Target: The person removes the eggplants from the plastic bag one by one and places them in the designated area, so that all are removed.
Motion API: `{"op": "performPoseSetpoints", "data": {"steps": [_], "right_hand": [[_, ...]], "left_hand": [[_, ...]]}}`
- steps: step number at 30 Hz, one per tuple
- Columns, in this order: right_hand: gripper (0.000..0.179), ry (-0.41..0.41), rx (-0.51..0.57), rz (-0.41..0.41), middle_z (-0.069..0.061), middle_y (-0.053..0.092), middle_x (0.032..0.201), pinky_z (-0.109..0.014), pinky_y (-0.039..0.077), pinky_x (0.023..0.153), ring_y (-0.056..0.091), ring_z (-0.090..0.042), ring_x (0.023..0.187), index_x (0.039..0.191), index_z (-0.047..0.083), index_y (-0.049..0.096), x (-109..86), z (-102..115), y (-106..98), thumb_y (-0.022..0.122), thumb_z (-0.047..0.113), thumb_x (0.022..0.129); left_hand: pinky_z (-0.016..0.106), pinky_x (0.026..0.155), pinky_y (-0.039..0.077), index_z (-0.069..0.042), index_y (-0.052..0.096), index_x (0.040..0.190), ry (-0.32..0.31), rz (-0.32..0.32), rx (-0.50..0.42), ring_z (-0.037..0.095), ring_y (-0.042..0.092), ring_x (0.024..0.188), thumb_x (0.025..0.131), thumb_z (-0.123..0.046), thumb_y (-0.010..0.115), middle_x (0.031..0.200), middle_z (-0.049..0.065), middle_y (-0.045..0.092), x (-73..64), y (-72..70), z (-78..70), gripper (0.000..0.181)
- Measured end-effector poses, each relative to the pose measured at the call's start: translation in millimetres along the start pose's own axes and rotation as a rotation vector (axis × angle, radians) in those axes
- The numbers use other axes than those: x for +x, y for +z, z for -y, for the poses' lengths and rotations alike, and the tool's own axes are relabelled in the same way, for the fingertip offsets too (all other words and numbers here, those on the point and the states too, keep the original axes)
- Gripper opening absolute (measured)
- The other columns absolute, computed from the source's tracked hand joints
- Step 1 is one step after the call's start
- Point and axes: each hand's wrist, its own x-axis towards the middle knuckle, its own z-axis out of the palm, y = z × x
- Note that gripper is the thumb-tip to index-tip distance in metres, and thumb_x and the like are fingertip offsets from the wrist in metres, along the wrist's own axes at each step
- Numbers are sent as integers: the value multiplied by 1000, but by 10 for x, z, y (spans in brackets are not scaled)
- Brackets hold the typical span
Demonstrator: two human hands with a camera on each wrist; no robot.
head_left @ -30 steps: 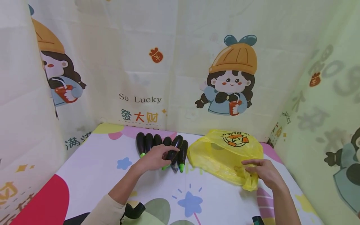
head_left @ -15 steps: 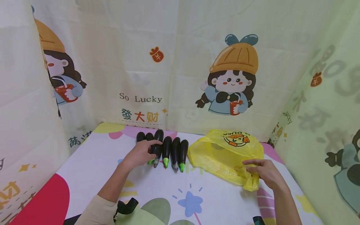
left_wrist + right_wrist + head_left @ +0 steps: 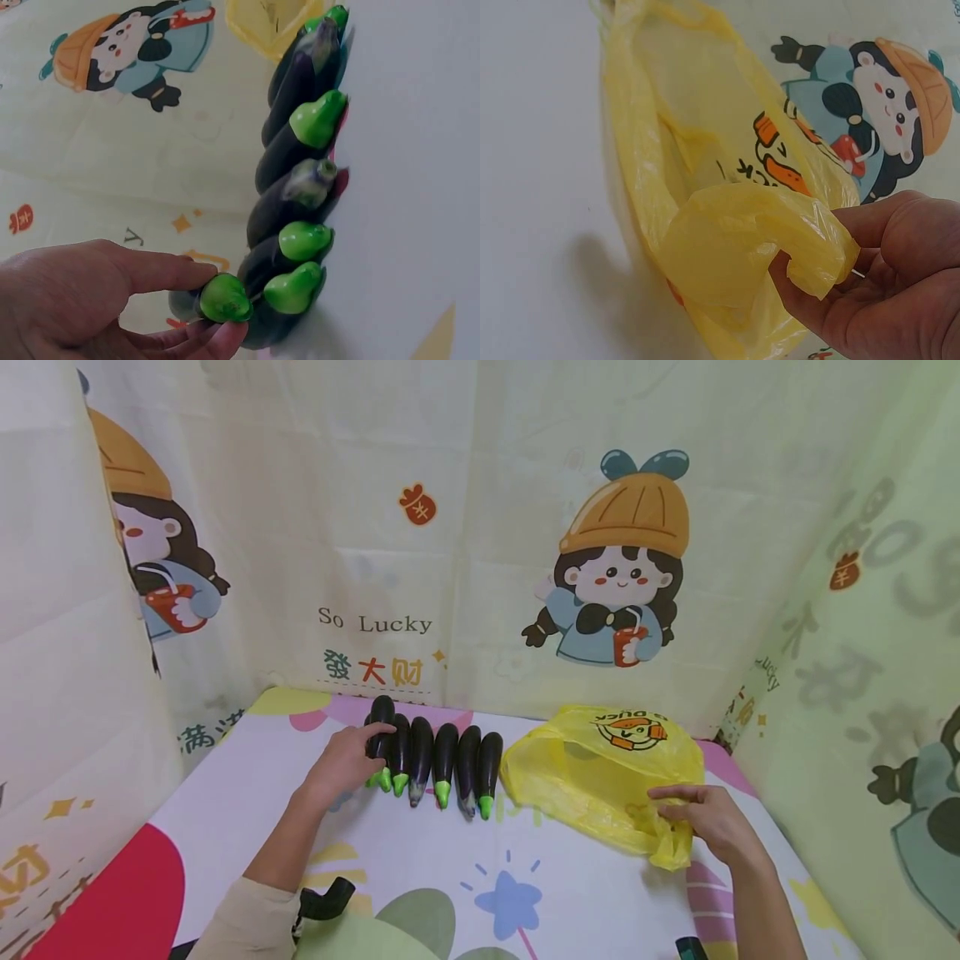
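Note:
My left hand [image 3: 339, 770] holds an eggplant [image 3: 224, 298] between its thumb and fingers at the left end of a row. Its green cap faces the left wrist camera, and part of its dark body is behind the fingers. Several more glossy dark eggplants [image 3: 446, 753] lie side by side, their green or greyish stem ends turned toward me. To their right lies a thin yellow plastic bag [image 3: 551, 768] with a duck print, its mouth gaping toward me. My right hand [image 3: 711, 820] pinches the bag's gathered edge [image 3: 810, 244] between thumb and fingers.
A printed cloth [image 3: 495, 860] with stars and colour patches covers the table. Cream cartoon curtains [image 3: 480, 560] enclose the back and both sides. Black camera parts [image 3: 327, 900] show at the left wrist.
My left hand has travelled leftward along the row with an eggplant, from near its right end to its left end. The right hand and the bag have stayed in place.

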Motion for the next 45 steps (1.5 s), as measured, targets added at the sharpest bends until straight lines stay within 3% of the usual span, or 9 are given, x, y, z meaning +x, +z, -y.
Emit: {"op": "performPoseSetpoints", "data": {"steps": [4,7,13,24,31,45], "right_hand": [[33,1,-10,-2,-23,60,142,-29,58,75,63,-16,94,124,1,74,9,17,-6,73,15,95],[33,9,-11,-1,-22,60,142,-29,58,75,62,-16,94,124,1,74,16,30,-7,74,16,95],[32,10,-1,1,-22,62,140,-29,58,74,63,-15,93,125,1,74,24,20,-4,73,15,96],[31,9,2,-5,-22,63,139,-29,58,74,64,-15,94,123,1,75,56,13,13,73,15,96],[31,9,8,-4,-22,63,139,-29,58,74,65,-15,93,123,0,75,61,28,12,74,15,96],[33,6,21,0,-19,65,135,-30,59,73,65,-13,91,123,-2,74,25,19,34,74,12,94]], "left_hand": [[52,89,53,-10,58,146,-33,-17,-2,41,55,113,94,-8,67,132,31,61,13,-16,66,53],[58,95,53,-10,56,148,-65,-24,-5,44,53,119,95,-8,65,137,32,59,22,-16,107,54],[52,86,52,-7,51,151,-118,-48,6,43,55,107,93,-7,64,136,36,59,25,-13,202,60],[61,93,53,11,26,156,-198,-92,-18,46,64,98,91,-15,65,123,43,60,51,25,362,80],[64,103,49,17,27,152,-277,-71,-17,52,59,116,91,-15,68,136,46,51,90,47,408,80],[64,104,47,15,31,152,-241,-77,-7,55,56,122,89,-16,73,136,45,52,116,86,518,81]]}}
